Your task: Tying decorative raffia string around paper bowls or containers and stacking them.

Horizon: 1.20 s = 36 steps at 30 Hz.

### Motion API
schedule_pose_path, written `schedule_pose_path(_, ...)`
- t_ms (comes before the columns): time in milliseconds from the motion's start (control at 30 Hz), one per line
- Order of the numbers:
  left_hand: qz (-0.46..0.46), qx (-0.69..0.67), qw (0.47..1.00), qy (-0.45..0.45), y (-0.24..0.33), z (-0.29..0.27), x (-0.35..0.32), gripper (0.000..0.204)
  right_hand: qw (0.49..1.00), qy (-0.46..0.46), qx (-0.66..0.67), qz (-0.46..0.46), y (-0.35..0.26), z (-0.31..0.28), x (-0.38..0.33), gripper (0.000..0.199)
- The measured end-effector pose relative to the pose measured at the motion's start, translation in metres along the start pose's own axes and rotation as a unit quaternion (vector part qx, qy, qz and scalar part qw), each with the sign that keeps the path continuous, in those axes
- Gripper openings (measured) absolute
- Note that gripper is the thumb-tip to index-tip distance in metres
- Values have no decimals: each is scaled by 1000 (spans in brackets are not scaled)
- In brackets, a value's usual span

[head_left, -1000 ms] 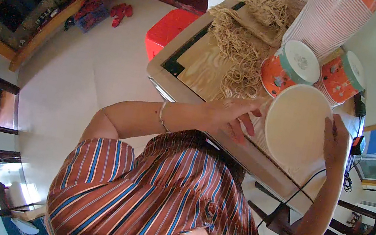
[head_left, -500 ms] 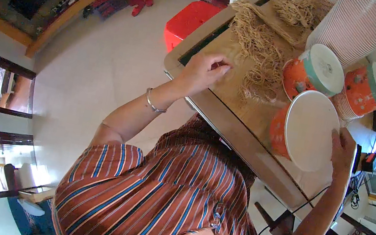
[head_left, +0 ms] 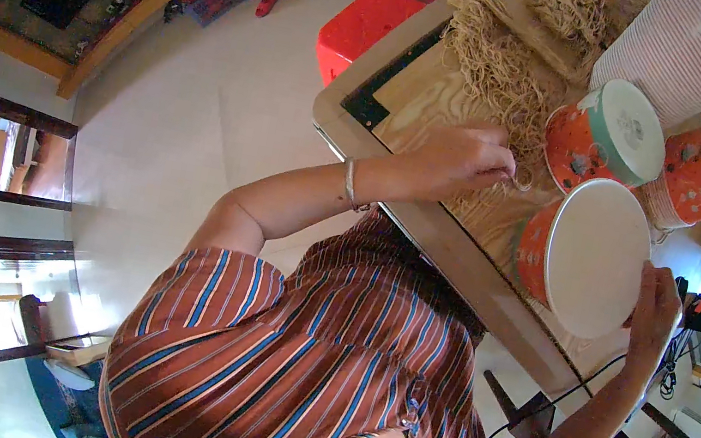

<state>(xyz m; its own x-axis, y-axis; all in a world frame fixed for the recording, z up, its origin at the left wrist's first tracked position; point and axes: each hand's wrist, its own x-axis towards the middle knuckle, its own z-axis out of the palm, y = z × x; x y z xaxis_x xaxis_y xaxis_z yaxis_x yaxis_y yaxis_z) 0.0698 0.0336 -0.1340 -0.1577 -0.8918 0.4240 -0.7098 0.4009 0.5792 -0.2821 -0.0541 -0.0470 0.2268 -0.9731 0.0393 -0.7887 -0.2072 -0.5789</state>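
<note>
My right hand (head_left: 660,297) grips the rim of an open paper tub (head_left: 598,263), orange outside and white inside, which is tilted with its mouth toward me. My left hand (head_left: 466,160) reaches over the table, thumb and fingers pinched together at the lower end of a heap of tan, tangled strands (head_left: 512,74). A loose strand shows by the fingertips, but whether it is between them I cannot make out. Just beyond the held tub lies an orange tub with a green-edged white base (head_left: 628,132).
Farther right are another orange tub (head_left: 690,180) and a tall nested stack of white ribbed tubs (head_left: 670,55). The wooden table (head_left: 411,89) has a light, raised edge. A red stool (head_left: 360,33) stands beyond its left corner; black cables (head_left: 671,369) hang at the right.
My left hand has moved right, from near the table's edge to the lower end of the strands. My right hand still holds the tub, with the whole view shifted slightly.
</note>
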Motion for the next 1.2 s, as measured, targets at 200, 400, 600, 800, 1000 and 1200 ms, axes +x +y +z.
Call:
schedule_pose_path(200, 23, 2, 1000, -21, -4, 5, 1, 7, 985, 147, 12, -87, -41, -9, -47, 14)
schedule_pose_path(400, 34, 47, 997, -53, -11, 16, -1, 10, 982, 114, 33, -144, -91, 10, -93, 6)
schedule_pose_path(600, 40, 51, 997, -41, -34, 29, -6, 11, 966, -29, 23, -256, -123, 30, -104, 6)
schedule_pose_path(800, 4, 30, 999, -42, -27, 21, -5, 11, 921, -165, 93, -340, -130, 74, -108, 11)
schedule_pose_path(1000, 43, 46, 998, -27, -22, 16, -6, 10, 906, -196, 87, -364, -131, 101, -114, 11)
schedule_pose_path(1200, 21, 68, 996, -55, -31, 25, -5, 9, 923, -185, 72, -330, -128, 112, -116, 11)
